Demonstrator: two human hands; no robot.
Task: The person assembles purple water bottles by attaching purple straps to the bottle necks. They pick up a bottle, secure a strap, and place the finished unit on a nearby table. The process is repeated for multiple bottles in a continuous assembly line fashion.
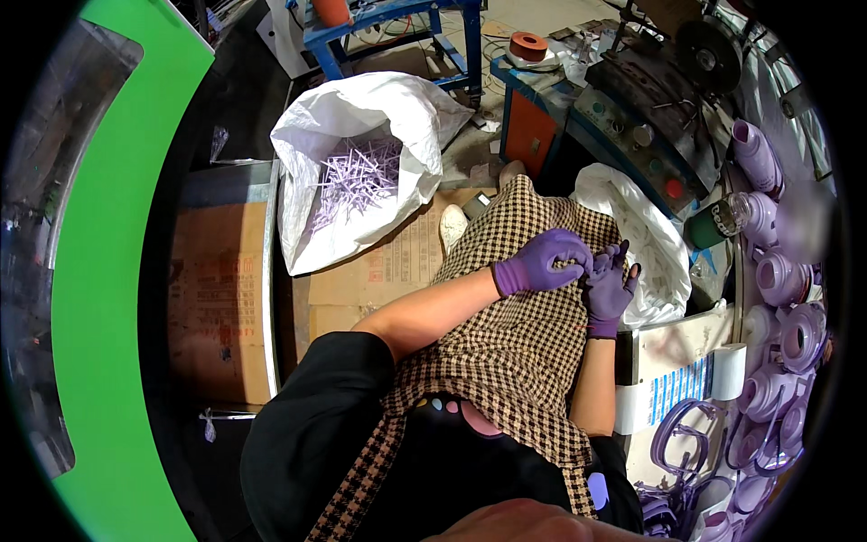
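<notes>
My left hand (545,261), in a purple knit glove, is curled closed above my lap with thumb and fingertips pinched together. Whatever sits in that pinch is too small to make out. Close against it, my right hand (609,287) wears a matching glove and is turned palm up. Its fingers are apart and slightly bent, and the left fingertips meet them. Below both hands lies a brown-and-black checked apron (506,334). Just past my right hand stands a white sack (655,275) holding pale pieces.
A larger white sack (293,217) with thin purple plastic sticks (361,176) stands front-left on cardboard. Purple plastic containers (772,393) and handles (682,438) crowd the right. A roll of stickers (682,388), a green bottle (709,228) and a machine control panel (632,135) are nearby.
</notes>
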